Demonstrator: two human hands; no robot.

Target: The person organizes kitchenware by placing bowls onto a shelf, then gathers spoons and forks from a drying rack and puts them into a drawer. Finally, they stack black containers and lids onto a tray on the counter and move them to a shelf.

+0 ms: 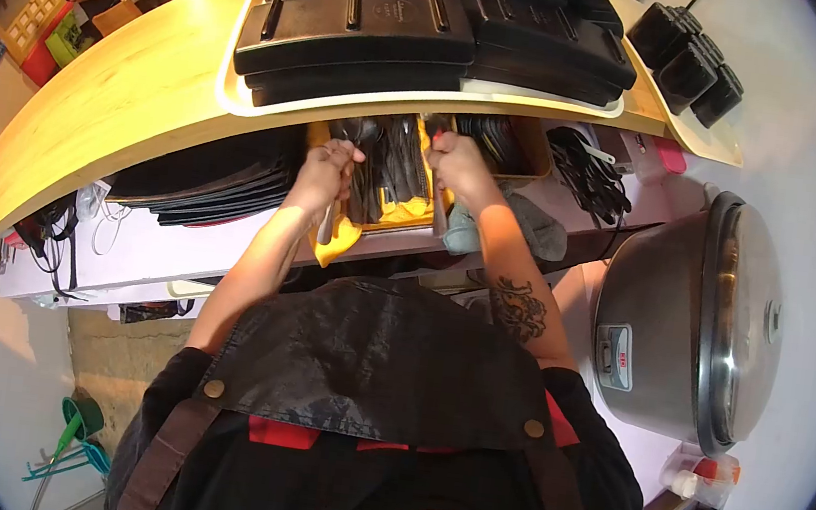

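Observation:
My left hand [327, 170] is closed around a bundle of metal spoons [330, 216] whose handles hang down past my wrist, over the yellow cloth [339, 239]. My right hand [458, 165] grips another piece of cutlery at the right side of the yellow cutlery tray [402, 216]. The tray sits on a shelf under a wooden counter and holds several spoons [388, 167]. Both hands are over the tray, a little apart.
Stacked black trays [373, 34] sit on the wooden counter [136, 83] above. A box of dark utensils [501, 145] and black cutlery [593, 175] lie to the right. A large steel rice cooker [703, 319] stands at right. Black mats [214, 188] are stacked left.

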